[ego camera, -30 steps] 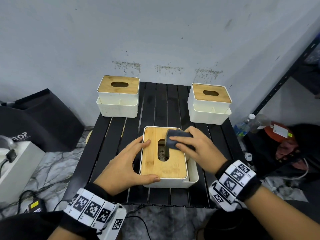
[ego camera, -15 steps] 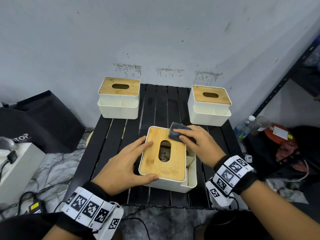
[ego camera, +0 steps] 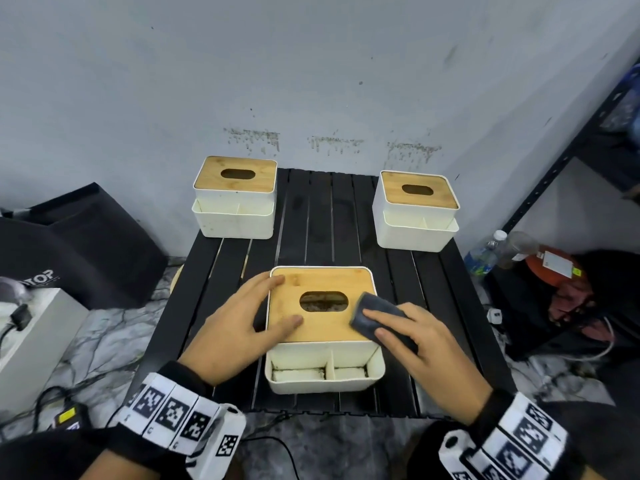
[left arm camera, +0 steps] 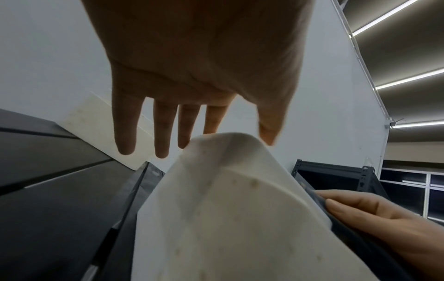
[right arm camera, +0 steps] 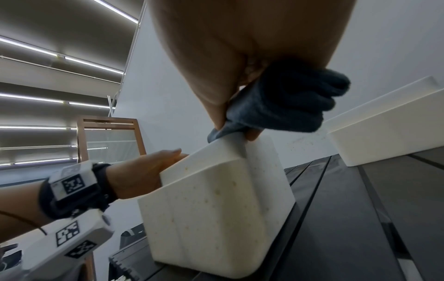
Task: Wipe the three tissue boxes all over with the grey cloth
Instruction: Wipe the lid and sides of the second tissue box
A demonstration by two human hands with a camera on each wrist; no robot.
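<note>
The nearest tissue box [ego camera: 325,282], white with a bamboo lid, stands at the table's front, its open compartments facing me. My left hand [ego camera: 284,301] rests on its left edge with straight fingers and the thumb on the lid. On the lid's right side my right hand [ego camera: 375,323] presses the folded grey cloth [ego camera: 375,301]. In the right wrist view thumb and fingers pinch the cloth [right arm camera: 288,100] on the box's top edge [right arm camera: 216,209]. Two more boxes stand at the back left [ego camera: 235,202] and back right [ego camera: 415,216].
The black slatted table [ego camera: 325,220] stands against a grey wall. A black bag [ego camera: 86,244] and a white case [ego camera: 31,341] lie on the floor at the left. On the right are a metal shelf [ego camera: 554,174], a water bottle [ego camera: 485,254] and cables.
The near box has turned about a quarter turn, so its compartments now face me. The cloth has slid from the lid's far corner to its right side.
</note>
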